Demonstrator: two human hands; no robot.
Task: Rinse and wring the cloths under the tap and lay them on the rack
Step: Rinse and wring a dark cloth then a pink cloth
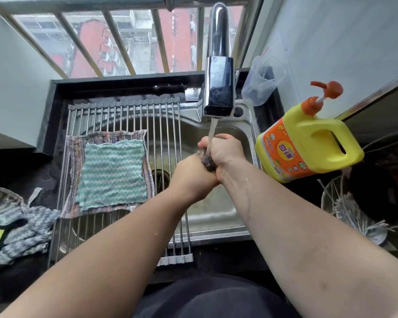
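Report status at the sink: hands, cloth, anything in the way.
Left hand and right hand both grip dark cloth under running tap. Teal cloth lies on striped cloth on rack. Bars beside them bare.

The detergent bottle [308, 143] label reads "KEON"

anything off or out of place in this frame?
Nothing spilled or damaged. One oddity: the teal cloth lies stacked on the striped cloth on the rack, not spread beside it. The left hand and right hand grip a dark cloth under the running tap.
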